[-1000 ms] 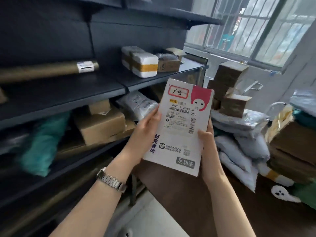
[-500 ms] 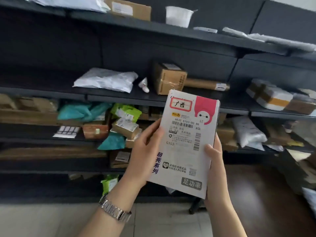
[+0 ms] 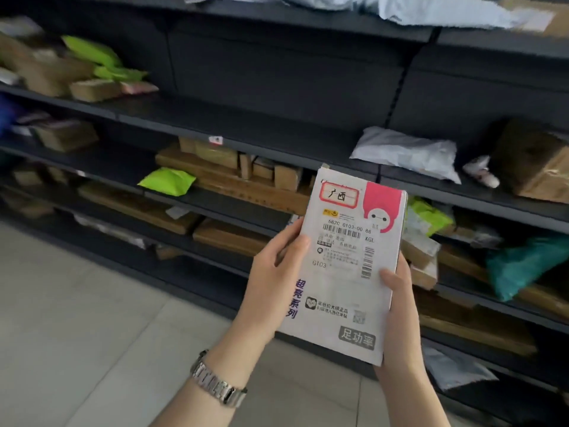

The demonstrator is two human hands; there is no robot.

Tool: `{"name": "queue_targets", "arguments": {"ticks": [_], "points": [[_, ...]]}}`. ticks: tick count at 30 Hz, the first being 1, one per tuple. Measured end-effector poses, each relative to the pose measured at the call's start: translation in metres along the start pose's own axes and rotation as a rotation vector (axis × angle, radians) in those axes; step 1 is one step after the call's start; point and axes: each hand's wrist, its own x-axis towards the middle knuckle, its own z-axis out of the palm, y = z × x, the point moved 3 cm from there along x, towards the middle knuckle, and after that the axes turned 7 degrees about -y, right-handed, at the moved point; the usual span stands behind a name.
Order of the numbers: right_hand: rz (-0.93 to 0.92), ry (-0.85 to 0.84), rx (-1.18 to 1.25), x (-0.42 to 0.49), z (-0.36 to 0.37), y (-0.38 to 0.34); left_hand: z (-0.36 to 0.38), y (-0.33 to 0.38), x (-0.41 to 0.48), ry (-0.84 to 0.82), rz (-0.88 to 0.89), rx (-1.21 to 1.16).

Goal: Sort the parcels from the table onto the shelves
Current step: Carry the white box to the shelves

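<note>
I hold a flat white parcel (image 3: 345,272) upright in front of me, label side facing me, with a pink corner and a red-framed sticker at its top. My left hand (image 3: 271,272) grips its left edge, thumb on the face. My right hand (image 3: 397,309) grips the lower right edge from behind, thumb on the front. Behind the parcel run dark shelves (image 3: 277,131) in several tiers, stocked with boxes and bags.
A grey mailer bag (image 3: 409,152) and a brown box (image 3: 535,161) lie on the shelf at upper right. Lime bags (image 3: 167,181) and long cardboard boxes (image 3: 228,177) fill the middle tiers, a teal bag (image 3: 523,266) at right. Pale tiled floor (image 3: 77,318) spreads at lower left.
The view has swung left along the shelving, away from the table and window. Both hands keep the same hold on the parcel, which stays in front of me.
</note>
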Motion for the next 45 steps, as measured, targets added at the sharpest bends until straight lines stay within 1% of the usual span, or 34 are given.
{"name": "queue_targets", "arguments": {"ticks": [6, 13, 19, 22, 28, 32, 37, 39, 40, 41, 43, 45], "points": [[0.106, -0.152, -0.073, 0.025, 0.11, 0.051, -0.118, 0.012, -0.001, 0.194, -0.015, -0.016], [0.205, -0.321, -0.125, 0.081, 0.211, 0.105, -0.227, 0.025, 0.019, 0.409, -0.014, -0.043], [0.194, -0.435, -0.166, 0.157, 0.294, 0.131, -0.303, 0.047, 0.082, 0.493, 0.013, -0.024], [0.186, -0.44, -0.18, 0.196, 0.328, 0.137, -0.333, 0.06, 0.12, 0.5, -0.01, -0.011], [0.167, -0.422, -0.151, 0.268, 0.382, 0.144, -0.386, 0.083, 0.189, 0.518, 0.003, -0.007], [0.165, -0.368, -0.13, 0.312, 0.408, 0.15, -0.417, 0.096, 0.237, 0.484, -0.018, 0.018], [0.192, -0.291, -0.183, 0.378, 0.446, 0.156, -0.457, 0.111, 0.303, 0.375, -0.083, 0.04], [0.147, -0.319, -0.205, 0.4, 0.459, 0.158, -0.475, 0.119, 0.328, 0.302, -0.111, 0.062], [0.14, -0.306, -0.198, 0.41, 0.467, 0.159, -0.485, 0.123, 0.339, 0.263, -0.122, 0.072], [0.153, -0.273, -0.177, 0.42, 0.476, 0.161, -0.495, 0.126, 0.348, 0.221, -0.132, 0.071], [0.177, -0.15, -0.125, 0.44, 0.497, 0.163, -0.517, 0.137, 0.383, 0.132, -0.166, 0.068], [0.158, -0.09, -0.06, 0.45, 0.516, 0.165, -0.549, 0.14, 0.426, -0.05, -0.128, 0.096]]}}
